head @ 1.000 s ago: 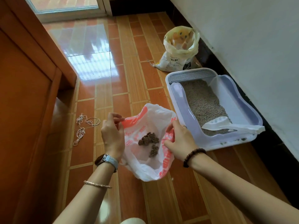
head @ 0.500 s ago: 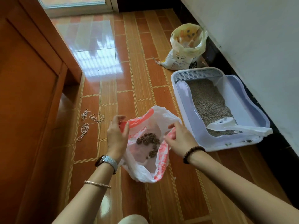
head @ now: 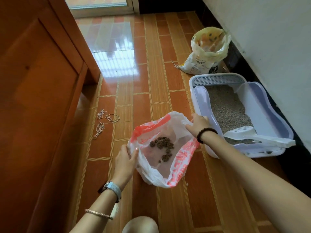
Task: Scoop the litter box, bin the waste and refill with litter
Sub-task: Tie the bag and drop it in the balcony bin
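A white and red plastic bag lies open on the tiled floor with dark clumps of waste inside. My left hand grips its near left rim. At the bag's far right rim, my right hand pinches the plastic. To the right stands the lavender litter box, holding grey litter. A white scoop rests across its near end. Behind it, an open yellow-white litter sack leans by the wall.
A wooden cabinet fills the left side. Loose string lies on the floor beside it. A white wall with a dark skirting runs along the right. A glass door is at the far end. My knee shows at the bottom.
My left hand slid down from the bag's far rim to its near left rim. My right hand moved up to the far right rim. The bag mouth is wider open.
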{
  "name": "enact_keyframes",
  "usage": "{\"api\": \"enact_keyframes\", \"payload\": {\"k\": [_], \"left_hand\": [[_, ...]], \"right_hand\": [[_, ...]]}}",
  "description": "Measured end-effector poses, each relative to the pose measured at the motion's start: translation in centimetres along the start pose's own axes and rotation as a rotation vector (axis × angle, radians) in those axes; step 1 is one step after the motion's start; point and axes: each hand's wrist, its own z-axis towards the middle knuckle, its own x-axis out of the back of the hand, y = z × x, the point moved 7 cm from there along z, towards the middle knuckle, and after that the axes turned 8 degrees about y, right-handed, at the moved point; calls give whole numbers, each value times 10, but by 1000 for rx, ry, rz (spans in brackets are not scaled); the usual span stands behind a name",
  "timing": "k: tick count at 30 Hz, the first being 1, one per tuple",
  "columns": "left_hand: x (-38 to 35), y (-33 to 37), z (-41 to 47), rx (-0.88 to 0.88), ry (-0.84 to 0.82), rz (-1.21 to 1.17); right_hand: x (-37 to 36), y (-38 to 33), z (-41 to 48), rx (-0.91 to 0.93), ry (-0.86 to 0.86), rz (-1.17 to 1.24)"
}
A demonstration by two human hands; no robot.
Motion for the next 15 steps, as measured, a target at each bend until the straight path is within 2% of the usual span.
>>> {"api": "enact_keyframes", "payload": {"k": [3, 8, 11, 13, 15], "left_hand": [[7, 9, 3, -3, 71, -1], [29, 43, 6, -41, 190, -25], [38, 68, 9, -70, 210, -128], [38, 85, 11, -104, 196, -184], [33, 100, 11, -131, 162, -223]], "right_hand": [[-2, -2, 0, 67, -4, -103], [8, -4, -7, 113, -66, 40], [-1, -8, -18, 42, -352, 453], [-11, -11, -27, -100, -539, 802], [-18, -12, -34, -235, -635, 1026]]}}
